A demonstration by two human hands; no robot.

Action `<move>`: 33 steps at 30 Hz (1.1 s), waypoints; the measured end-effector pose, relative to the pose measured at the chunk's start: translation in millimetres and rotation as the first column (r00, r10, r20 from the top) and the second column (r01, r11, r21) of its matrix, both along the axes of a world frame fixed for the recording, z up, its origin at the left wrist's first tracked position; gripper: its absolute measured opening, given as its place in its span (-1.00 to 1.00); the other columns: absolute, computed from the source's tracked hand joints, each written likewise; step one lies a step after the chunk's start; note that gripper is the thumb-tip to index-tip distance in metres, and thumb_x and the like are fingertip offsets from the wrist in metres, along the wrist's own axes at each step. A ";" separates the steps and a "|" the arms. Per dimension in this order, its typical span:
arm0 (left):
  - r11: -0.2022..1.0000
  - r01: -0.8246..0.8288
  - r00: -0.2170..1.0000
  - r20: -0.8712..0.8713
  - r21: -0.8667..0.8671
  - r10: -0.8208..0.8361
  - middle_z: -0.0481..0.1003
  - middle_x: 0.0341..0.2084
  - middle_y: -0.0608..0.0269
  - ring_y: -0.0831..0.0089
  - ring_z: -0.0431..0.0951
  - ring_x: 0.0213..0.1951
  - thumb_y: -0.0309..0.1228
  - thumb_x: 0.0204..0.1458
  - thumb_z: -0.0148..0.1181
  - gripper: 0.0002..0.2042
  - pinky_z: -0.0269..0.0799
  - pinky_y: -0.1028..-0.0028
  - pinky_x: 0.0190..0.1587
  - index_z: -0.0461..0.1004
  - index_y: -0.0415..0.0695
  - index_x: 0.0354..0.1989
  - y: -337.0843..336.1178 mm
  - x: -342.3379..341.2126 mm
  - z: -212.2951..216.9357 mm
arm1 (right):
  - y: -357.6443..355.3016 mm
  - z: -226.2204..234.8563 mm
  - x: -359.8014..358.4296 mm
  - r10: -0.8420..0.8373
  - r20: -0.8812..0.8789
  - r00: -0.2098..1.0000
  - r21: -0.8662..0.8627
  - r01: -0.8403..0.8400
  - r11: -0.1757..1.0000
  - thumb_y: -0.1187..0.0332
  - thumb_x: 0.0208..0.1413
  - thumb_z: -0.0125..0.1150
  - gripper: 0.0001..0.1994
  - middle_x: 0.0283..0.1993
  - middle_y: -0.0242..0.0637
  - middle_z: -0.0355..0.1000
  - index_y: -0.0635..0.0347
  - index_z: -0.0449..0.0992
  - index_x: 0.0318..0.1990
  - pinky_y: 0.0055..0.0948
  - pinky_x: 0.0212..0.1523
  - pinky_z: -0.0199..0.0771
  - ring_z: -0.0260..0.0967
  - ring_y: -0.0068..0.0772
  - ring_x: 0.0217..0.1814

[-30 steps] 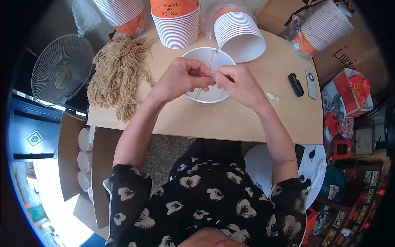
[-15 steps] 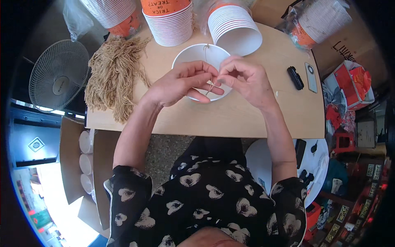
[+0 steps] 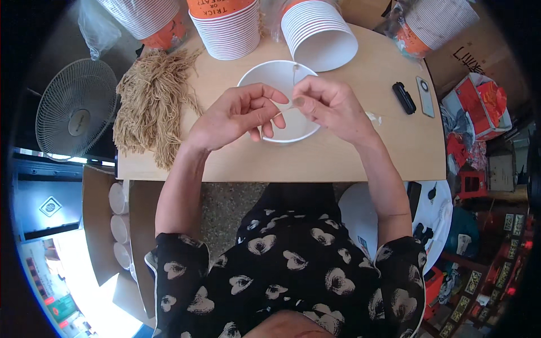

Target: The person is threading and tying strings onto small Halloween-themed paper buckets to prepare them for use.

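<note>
A white paper bucket (image 3: 276,133) stands on the table before me, its mouth toward me. A thin tan cord (image 3: 295,75) is fixed at its far rim and runs down toward my fingers. Over the bucket, my right hand (image 3: 332,107) pinches the cord between thumb and forefinger. My left hand (image 3: 236,115) holds the cord between its thumb and fingers, the other fingers loosely curled. A short length of it stretches between the two hands. Left of them lies a large bundle of tan cords (image 3: 152,101) at the table's edge.
On the table (image 3: 236,166), a stack of paper buckets (image 3: 228,36) stands at the back beside a tipped stack (image 3: 318,39). A black tool (image 3: 404,98) and a phone-like slab (image 3: 425,96) lie at right. A fan (image 3: 79,121) and an open carton (image 3: 101,225) are at left.
My hands have drawn slightly apart, with the cord pulled straighter between them. The bucket has shifted slightly right. The whole view has tilted a little.
</note>
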State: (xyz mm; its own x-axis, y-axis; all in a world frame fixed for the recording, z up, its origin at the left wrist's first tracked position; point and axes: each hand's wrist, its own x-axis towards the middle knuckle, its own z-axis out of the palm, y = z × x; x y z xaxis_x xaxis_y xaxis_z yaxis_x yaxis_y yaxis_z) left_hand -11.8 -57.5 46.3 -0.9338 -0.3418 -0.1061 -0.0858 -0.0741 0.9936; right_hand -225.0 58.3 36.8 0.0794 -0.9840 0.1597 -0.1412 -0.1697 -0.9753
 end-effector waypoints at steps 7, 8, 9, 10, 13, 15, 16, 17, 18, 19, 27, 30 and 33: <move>0.999 -0.012 0.999 0.047 -0.032 0.013 0.56 -0.37 0.39 0.71 0.49 -0.38 -0.34 0.30 0.11 -0.76 0.42 0.68 -0.32 0.54 -0.24 -0.02 6.4 9.5 -8.8 | 7.9 -7.1 11.3 -0.151 0.054 0.987 -0.017 0.152 0.988 0.41 0.20 0.30 -0.88 -0.45 -0.57 0.39 0.31 0.59 -0.25 -0.70 -0.43 0.15 0.20 -0.81 -0.43; 1.000 -0.012 0.999 0.048 -0.025 0.014 0.56 -0.37 0.39 0.71 0.49 -0.38 -0.34 0.30 0.11 -0.76 0.42 0.68 -0.32 0.54 -0.24 -0.02 6.7 10.2 -10.4 | 8.4 -8.3 9.6 -0.151 0.054 0.987 -0.010 0.152 0.988 0.41 0.20 0.30 -0.88 -0.45 -0.57 0.39 0.31 0.59 -0.25 -0.70 -0.43 0.15 0.20 -0.81 -0.43; 0.999 -0.008 0.999 0.035 -0.052 0.010 0.55 -0.39 0.41 0.72 0.47 -0.40 -0.33 0.29 0.12 -0.77 0.39 0.69 -0.36 0.57 -0.22 -0.05 7.3 10.5 -12.0 | 9.3 -9.4 6.9 -0.140 0.050 0.989 -0.007 0.140 0.990 0.41 0.18 0.32 -0.87 -0.42 -0.55 0.44 0.30 0.61 -0.23 -0.70 -0.38 0.25 0.27 -0.80 -0.39; 0.997 -0.006 1.000 0.022 -0.081 0.008 0.55 -0.41 0.44 0.74 0.44 -0.42 -0.31 0.29 0.13 -0.77 0.35 0.70 -0.39 0.60 -0.20 -0.09 7.0 11.0 -12.9 | 9.2 -9.7 5.4 -0.128 0.044 0.991 -0.005 0.128 0.992 0.41 0.17 0.34 -0.86 -0.40 -0.52 0.48 0.30 0.62 -0.20 -0.70 -0.32 0.35 0.35 -0.79 -0.34; 0.995 -0.021 0.999 0.027 -0.101 0.024 0.54 -0.42 0.45 0.75 0.42 -0.44 -0.31 0.27 0.16 -0.77 0.33 0.71 -0.41 0.61 -0.20 -0.09 6.9 11.8 -14.5 | 10.3 -8.1 6.0 -0.124 0.076 0.989 0.040 0.121 0.992 0.40 0.17 0.34 -0.85 -0.41 -0.53 0.47 0.30 0.62 -0.21 -0.70 -0.32 0.35 0.34 -0.79 -0.35; 0.994 -0.047 0.998 0.025 -0.100 0.050 0.55 -0.43 0.45 0.75 0.42 -0.45 -0.32 0.26 0.17 -0.78 0.33 0.70 -0.42 0.62 -0.19 -0.10 9.0 12.0 -15.1 | 10.9 -4.9 6.9 -0.141 0.060 0.988 0.066 0.137 0.988 0.39 0.17 0.34 -0.85 -0.42 -0.54 0.47 0.31 0.62 -0.22 -0.70 -0.32 0.35 0.34 -0.80 -0.36; 0.992 -0.073 0.997 0.025 -0.100 0.076 0.55 -0.43 0.45 0.75 0.42 -0.46 -0.33 0.25 0.19 -0.79 0.34 0.70 -0.42 0.63 -0.18 -0.11 10.4 12.5 -15.4 | 11.3 -3.4 7.7 -0.157 0.045 0.987 0.092 0.153 0.984 0.38 0.18 0.34 -0.84 -0.43 -0.54 0.47 0.32 0.62 -0.23 -0.71 -0.32 0.35 0.33 -0.81 -0.37; 0.992 -0.072 0.997 0.025 -0.100 0.075 0.55 -0.43 0.45 0.75 0.42 -0.46 -0.33 0.25 0.19 -0.79 0.34 0.70 -0.42 0.63 -0.18 -0.11 11.0 12.6 -16.2 | 11.8 -2.0 8.6 -0.159 0.045 0.986 0.092 0.154 0.984 0.38 0.18 0.34 -0.84 -0.43 -0.54 0.47 0.32 0.62 -0.23 -0.71 -0.32 0.35 0.33 -0.81 -0.37; 0.991 -0.090 0.996 0.014 -0.102 0.092 0.56 -0.42 0.44 0.74 0.42 -0.47 -0.35 0.23 0.21 -0.81 0.33 0.69 -0.44 0.64 -0.18 -0.12 11.5 12.5 -17.8 | 12.1 -0.7 9.7 -0.181 0.011 0.983 0.104 0.179 0.978 0.39 0.18 0.33 -0.84 -0.43 -0.55 0.46 0.33 0.62 -0.22 -0.71 -0.34 0.33 0.32 -0.81 -0.38; 0.989 -0.106 0.994 0.002 -0.105 0.107 0.57 -0.41 0.44 0.74 0.43 -0.48 -0.38 0.21 0.23 -0.82 0.33 0.69 -0.45 0.64 -0.18 -0.12 12.2 12.1 -19.1 | 12.4 -0.3 10.8 -0.206 -0.022 0.978 0.112 0.207 0.972 0.39 0.18 0.33 -0.84 -0.44 -0.56 0.45 0.34 0.62 -0.22 -0.71 -0.36 0.32 0.30 -0.82 -0.40; 0.930 -0.339 0.934 -0.166 -0.143 0.315 0.62 -0.32 0.31 0.71 0.51 -0.43 -0.50 0.14 0.29 -0.80 0.40 0.70 -0.43 0.58 -0.22 -0.07 34.1 8.5 -29.1 | 0.8 -1.9 27.3 -0.276 -0.001 0.961 0.117 0.274 0.954 0.36 0.22 0.29 -0.83 -0.37 -0.51 0.53 0.30 0.63 -0.19 -0.74 -0.45 0.20 0.27 -0.81 -0.44; 0.882 -0.458 0.869 -0.265 -0.112 0.418 0.62 -0.32 0.26 0.70 0.54 -0.41 -0.57 0.11 0.30 -0.72 0.46 0.68 -0.37 0.50 -0.23 0.00 41.8 4.2 -36.7 | -3.0 -7.9 32.8 -0.295 0.007 0.956 0.101 0.293 0.951 0.41 0.19 0.29 -0.85 -0.39 -0.45 0.55 0.34 0.63 -0.21 -0.70 -0.39 0.35 0.37 -0.78 -0.41; 0.846 -0.526 0.817 -0.329 -0.089 0.474 0.63 -0.32 0.24 0.68 0.56 -0.38 -0.60 0.10 0.30 -0.64 0.48 0.68 -0.34 0.43 -0.23 0.08 46.8 1.9 -38.5 | -4.2 -12.7 36.9 -0.309 0.027 0.951 0.056 0.307 0.950 0.45 0.16 0.29 -0.86 -0.41 -0.40 0.57 0.38 0.63 -0.23 -0.66 -0.36 0.42 0.41 -0.77 -0.39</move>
State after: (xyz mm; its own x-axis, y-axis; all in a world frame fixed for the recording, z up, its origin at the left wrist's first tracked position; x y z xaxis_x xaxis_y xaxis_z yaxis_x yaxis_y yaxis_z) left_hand -9.9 -10.7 7.8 -0.6078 -0.7577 0.2374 0.2033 0.1406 0.9690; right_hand -188.1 54.1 24.1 -0.2333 -0.9666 0.1065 -0.1442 -0.0739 -0.9868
